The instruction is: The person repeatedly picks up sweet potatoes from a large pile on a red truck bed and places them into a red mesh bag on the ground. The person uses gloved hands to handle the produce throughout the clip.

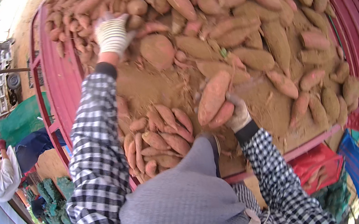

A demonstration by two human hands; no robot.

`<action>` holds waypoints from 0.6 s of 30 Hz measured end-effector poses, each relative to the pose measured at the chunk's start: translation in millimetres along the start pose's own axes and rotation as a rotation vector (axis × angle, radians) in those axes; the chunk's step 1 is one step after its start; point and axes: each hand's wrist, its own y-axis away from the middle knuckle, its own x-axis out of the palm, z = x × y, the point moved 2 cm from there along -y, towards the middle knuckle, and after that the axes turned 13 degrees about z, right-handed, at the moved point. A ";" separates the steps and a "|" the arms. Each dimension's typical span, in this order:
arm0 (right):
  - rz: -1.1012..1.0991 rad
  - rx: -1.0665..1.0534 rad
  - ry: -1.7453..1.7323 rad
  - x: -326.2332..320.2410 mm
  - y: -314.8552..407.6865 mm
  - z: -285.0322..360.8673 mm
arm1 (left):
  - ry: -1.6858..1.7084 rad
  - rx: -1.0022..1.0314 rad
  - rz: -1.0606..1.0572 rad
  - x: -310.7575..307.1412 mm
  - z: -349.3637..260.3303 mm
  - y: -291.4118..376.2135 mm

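Note:
My left hand (113,33), in a white striped work glove, reaches to the upper left and rests at the edge of the heap of sweet potatoes (178,0); whether its fingers grip one is hidden. My right hand (238,110), gloved too, is closed on two sweet potatoes, a large one (214,96) and a smaller reddish one (222,114), over the soil-covered bed. A big round sweet potato (157,51) lies just right of my left hand. Smaller sweet potatoes (159,140) are gathered in a pile between my forearms.
Red metal side walls (350,17) border the soil-covered truck bed at both sides. Below its near edge stand a red container (319,168) with sweet potatoes and a blue bag (357,163). At far left a person (5,175) works beside green netting (19,122); filled green sacks (52,206) stand nearby.

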 end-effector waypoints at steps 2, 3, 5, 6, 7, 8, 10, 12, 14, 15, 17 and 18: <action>-0.037 -0.003 -0.098 -2.9 2.9 1.9 | -0.038 -0.059 0.124 3.1 1.1 2.1; 0.067 -0.018 -0.149 -2.1 2.1 2.6 | -0.013 -0.074 0.140 4.2 1.4 3.6; 0.174 -0.048 -0.140 -1.5 -2.6 2.7 | -0.008 -0.151 0.271 9.9 -4.3 -10.5; 0.167 -0.062 -0.092 -1.5 -6.2 2.0 | -0.033 -0.170 0.332 12.7 -6.8 -17.0; 0.165 -0.073 -0.047 -0.7 -10.1 1.3 | -0.066 -0.174 0.363 14.5 -8.1 -25.4; 0.195 -0.069 -0.071 1.3 -12.3 0.5 | -0.089 -0.162 0.343 16.1 -7.3 -29.1; 0.180 -0.041 -0.022 4.3 -13.5 0.5 | -0.060 -0.168 0.363 20.6 -3.3 -33.1; 0.124 -0.033 -0.006 6.8 -10.2 4.2 | 0.031 -0.185 0.317 21.8 0.6 -23.9; 0.114 -0.030 0.011 9.9 -4.7 9.6 | 0.306 -0.160 0.180 18.0 -4.6 -2.7; 0.131 -0.024 0.007 11.9 -2.1 11.4 | 0.460 -0.114 0.074 11.3 -7.2 16.3; 0.172 -0.074 0.050 15.9 0.4 13.8 | 1.012 0.018 -0.131 -1.6 -28.5 52.2; 0.170 -0.099 0.063 17.6 0.9 13.3 | 1.215 -0.013 -0.102 -8.5 -38.6 81.3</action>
